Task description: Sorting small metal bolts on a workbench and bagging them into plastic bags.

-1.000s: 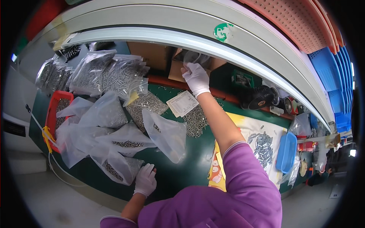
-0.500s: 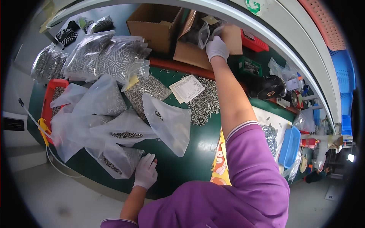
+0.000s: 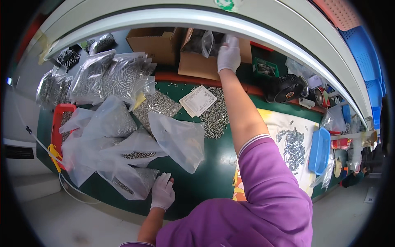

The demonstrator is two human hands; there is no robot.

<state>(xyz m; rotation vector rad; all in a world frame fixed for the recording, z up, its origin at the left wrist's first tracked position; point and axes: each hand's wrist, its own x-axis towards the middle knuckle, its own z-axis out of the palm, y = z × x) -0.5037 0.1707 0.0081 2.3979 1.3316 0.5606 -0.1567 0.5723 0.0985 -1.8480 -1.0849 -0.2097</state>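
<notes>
My left hand [image 3: 163, 192], in a white glove, rests on the green table, its fingers loosely laid down and holding nothing. Its fingertips lie beside the nearest clear plastic bag [image 3: 145, 181] of small metal pins. My right hand [image 3: 229, 57], gloved too, reaches far forward to the right part of an open cardboard box [image 3: 199, 66]. A crumpled clear plastic bag [image 3: 207, 43] shows inside that box, left of the hand. The right fingertips are partly hidden at the box, so any grip there is unclear.
Several filled bags [image 3: 123, 78] stand at the back left, near a red bin [image 3: 57, 123]. Paper slips [image 3: 198, 101] lie by loose pins [image 3: 216, 119]. On the right are a black fan [image 3: 288, 88], metal pieces [image 3: 294, 152] on cloth and a blue tray [image 3: 319, 151]. A light bar [image 3: 185, 19] crosses above.
My view has shifted, with more of the cloth at right showing. My right hand has moved from the bag's edge toward the right side of the box. The left hand stays by the near bag.
</notes>
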